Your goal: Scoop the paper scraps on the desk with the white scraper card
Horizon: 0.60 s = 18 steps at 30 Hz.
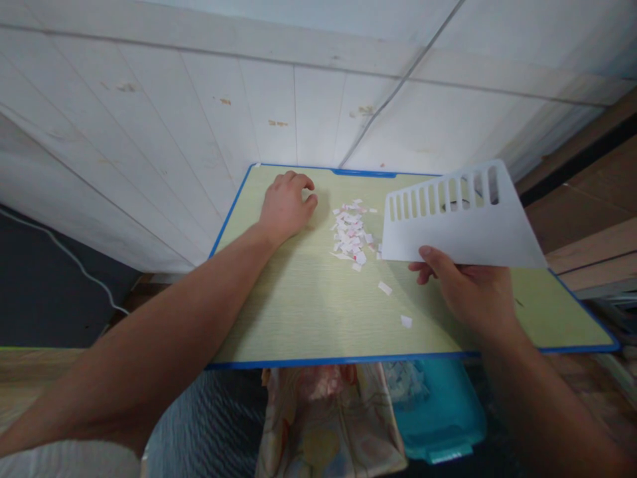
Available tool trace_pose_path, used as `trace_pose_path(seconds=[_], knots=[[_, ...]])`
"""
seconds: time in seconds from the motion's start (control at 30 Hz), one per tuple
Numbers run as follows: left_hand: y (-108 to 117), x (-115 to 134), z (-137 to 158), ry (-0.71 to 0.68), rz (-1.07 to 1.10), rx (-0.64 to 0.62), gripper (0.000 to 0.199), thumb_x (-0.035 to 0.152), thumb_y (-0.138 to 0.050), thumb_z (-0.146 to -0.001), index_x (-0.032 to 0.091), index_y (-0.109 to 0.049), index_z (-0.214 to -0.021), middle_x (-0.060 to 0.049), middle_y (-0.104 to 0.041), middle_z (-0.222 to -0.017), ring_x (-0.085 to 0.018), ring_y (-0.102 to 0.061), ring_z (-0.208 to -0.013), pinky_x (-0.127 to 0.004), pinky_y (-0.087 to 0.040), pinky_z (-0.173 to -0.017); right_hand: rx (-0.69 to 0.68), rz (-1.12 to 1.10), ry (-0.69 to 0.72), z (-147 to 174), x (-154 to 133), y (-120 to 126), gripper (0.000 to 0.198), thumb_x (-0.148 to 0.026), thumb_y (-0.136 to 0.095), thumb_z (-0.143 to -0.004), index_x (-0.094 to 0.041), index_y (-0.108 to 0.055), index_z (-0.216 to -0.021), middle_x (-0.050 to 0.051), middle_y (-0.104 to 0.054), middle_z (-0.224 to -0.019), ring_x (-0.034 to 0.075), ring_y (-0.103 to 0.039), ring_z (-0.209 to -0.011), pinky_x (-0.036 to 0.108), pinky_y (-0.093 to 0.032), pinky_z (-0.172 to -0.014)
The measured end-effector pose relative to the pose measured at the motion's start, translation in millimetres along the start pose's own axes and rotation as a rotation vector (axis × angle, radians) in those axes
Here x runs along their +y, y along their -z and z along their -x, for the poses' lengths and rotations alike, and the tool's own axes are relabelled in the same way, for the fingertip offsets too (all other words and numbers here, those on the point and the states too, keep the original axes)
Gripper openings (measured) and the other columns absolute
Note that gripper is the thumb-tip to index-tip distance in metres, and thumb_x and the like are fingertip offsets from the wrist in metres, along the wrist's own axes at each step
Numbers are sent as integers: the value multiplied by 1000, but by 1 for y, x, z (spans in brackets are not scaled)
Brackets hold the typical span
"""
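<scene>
My right hand (480,295) grips the lower edge of a thin white plastic panel (448,236) with a row of slots that grow longer toward the right. The panel is tilted above the right half of a pale yellow-green tabletop (308,312) with a blue rim. Left of the panel lies a loose pile of small white paper scraps (351,232), some with pinkish marks. My left hand (286,209) is at the far left of the tabletop, beside the pile, its fingers loosely curled with a gap to the thumb and nothing in them.
Two stray scraps lie nearer the front edge. Below that edge, a patterned fabric bag (323,431) stands beside a turquoise plastic bin (448,411) with whitish bits inside. A white plank wall (279,99) rises behind, crossed by a grey cable (398,86).
</scene>
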<state>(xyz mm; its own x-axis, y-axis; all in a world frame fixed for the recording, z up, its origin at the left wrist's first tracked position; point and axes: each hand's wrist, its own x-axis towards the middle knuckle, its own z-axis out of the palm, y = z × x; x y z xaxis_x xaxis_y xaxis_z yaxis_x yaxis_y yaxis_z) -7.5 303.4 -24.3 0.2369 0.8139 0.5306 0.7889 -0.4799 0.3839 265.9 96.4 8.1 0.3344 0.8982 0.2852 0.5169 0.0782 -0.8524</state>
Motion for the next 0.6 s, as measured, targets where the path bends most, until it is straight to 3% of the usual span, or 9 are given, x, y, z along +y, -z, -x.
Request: trace_pose_path(seconds=[0.4, 0.6], knots=[[3, 3, 1, 23, 3, -15, 20, 25, -64, -96, 25, -74, -113, -13, -75, -127, -37, -62, -129, -59, -50, -119, -36, -80, -45, 1, 7, 4, 26, -36, -82, -92, -25, -75, -69, 3, -78, -67, 21, -71, -58, 35, -60, -62], [3, 3, 1, 19, -2, -9, 19, 24, -64, -97, 25, -74, -112, -13, -75, -127, -37, -63, -129, -58, -50, -119, -50, -118, -19, 3, 2, 8, 26, -34, -80, -89, -26, -71, -66, 2, -73, -60, 22, -68, -53, 35, -58, -54]])
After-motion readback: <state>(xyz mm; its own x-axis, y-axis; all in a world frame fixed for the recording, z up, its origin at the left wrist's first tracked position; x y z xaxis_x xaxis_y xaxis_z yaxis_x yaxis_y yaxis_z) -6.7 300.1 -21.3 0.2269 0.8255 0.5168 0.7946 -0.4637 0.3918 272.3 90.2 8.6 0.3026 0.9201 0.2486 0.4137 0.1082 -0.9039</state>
